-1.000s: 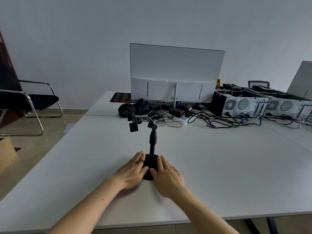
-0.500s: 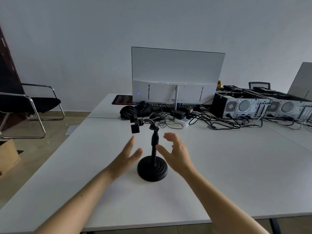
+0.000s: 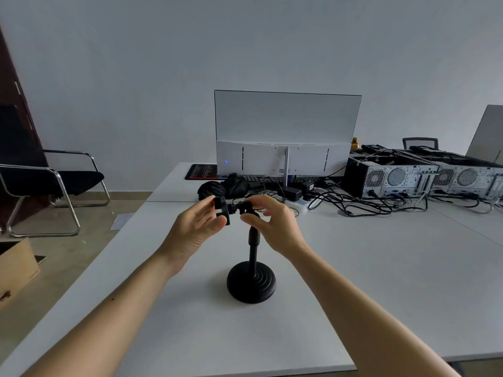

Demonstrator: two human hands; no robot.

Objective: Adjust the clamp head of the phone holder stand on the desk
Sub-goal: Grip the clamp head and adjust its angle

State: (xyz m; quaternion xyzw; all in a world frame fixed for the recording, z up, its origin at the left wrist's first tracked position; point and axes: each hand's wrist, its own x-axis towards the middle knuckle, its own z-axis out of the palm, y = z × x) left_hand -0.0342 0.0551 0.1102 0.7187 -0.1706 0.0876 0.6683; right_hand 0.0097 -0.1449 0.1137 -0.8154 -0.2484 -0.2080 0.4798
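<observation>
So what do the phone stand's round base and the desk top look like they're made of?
Round base: matte black, with moulded concentric ridges, probably plastic or coated metal; the look leaves that open. Desk top: smooth, pale grey-white with a thin, flat edge, likely laminate board.

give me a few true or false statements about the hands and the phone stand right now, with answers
1. The left hand has a grip on the black plastic clamp head. True.
2. The right hand rests flat on the white desk. False: it is raised at the joint atop the black pole.
3. The stand's round black base sits upright on the desk. True.
4. A phone sits in the clamp head. False: none is visible.
5. The white monitor shows its back. True.
</observation>
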